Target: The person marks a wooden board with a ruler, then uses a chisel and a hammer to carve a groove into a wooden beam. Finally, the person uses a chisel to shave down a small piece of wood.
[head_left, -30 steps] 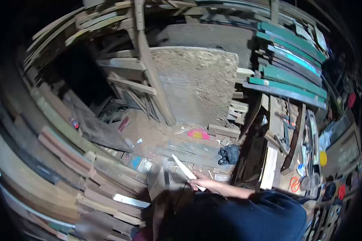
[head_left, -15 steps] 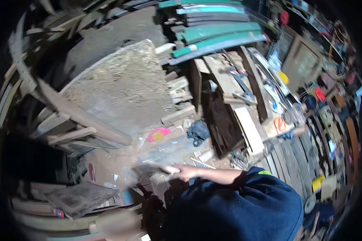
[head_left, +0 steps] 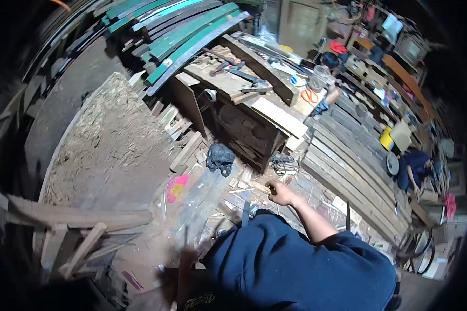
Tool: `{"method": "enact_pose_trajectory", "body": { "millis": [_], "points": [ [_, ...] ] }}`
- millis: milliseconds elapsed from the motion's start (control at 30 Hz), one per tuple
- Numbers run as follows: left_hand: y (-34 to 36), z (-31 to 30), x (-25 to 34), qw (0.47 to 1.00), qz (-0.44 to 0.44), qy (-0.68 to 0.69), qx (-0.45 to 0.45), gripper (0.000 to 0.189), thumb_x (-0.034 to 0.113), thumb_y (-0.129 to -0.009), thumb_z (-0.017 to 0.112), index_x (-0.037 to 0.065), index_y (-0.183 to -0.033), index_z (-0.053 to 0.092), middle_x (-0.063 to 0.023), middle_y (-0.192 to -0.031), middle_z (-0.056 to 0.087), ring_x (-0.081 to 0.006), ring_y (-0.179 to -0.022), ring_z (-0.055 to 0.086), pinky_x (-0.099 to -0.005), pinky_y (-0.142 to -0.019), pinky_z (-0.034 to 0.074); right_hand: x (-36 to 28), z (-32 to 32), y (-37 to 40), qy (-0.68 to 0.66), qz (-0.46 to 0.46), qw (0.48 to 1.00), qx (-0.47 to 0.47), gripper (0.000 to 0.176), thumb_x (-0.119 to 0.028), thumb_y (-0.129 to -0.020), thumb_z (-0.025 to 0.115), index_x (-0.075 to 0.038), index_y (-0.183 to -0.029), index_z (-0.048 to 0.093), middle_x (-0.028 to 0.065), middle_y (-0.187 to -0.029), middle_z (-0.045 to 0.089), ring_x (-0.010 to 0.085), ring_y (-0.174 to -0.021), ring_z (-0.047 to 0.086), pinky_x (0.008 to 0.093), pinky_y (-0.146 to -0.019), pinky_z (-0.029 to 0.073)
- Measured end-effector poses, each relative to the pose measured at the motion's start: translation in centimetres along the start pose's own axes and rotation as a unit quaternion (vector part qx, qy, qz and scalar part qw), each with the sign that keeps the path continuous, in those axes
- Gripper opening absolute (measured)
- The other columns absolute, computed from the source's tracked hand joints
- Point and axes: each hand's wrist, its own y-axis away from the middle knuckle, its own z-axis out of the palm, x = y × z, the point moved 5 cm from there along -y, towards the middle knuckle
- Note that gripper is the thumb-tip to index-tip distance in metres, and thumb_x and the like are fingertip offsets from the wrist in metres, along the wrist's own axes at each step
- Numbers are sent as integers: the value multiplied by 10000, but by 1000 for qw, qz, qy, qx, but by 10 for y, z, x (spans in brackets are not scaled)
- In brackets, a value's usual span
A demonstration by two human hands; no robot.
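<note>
My right hand reaches out over the floor in the middle of the head view. Its fingers are closed around the end of a short, pale piece of wood, which points away to the left. Below and to the left, my left hand is dark and smeared by motion close to my body. A thin dark upright shape rises beside it, too blurred to name, and its fingers cannot be made out. Wood scraps litter the floor around my right hand, near a crumpled black plastic bag.
A cluttered wooden workbench carries tools and orange-handled scissors. Long planks lie to the right; green boards are stacked behind. A timber frame stands left. One person is low at right, another behind the bench.
My view has swung to the right, so the bench and planks sit further left. My right hand, still on the piece of wood, now appears further right and higher.
</note>
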Motion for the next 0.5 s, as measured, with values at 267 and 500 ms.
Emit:
{"method": "enact_pose_trajectory", "body": {
  "millis": [267,500],
  "points": [
    [12,-65,-96,933,278,-197,-117,315,289,-941,678,31,-1117,719,-124,-962,709,-275,-951,687,-394,-873,550,-11,-19,82,-80,34,965,249,298,-166,-811,735,0,-1052,677,186,-980,676,303,-895,668,391,-786,524],
    [-53,-107,101,930,61,-362,1,473,339,-853,699,-29,-1141,628,-280,-1029,708,-394,-1003,705,-483,-838,558,-20,-99,79,-100,44,919,380,261,-173,-868,764,-11,-1042,655,143,-867,684,230,-778,672,344,-702,547]
  ]
}}
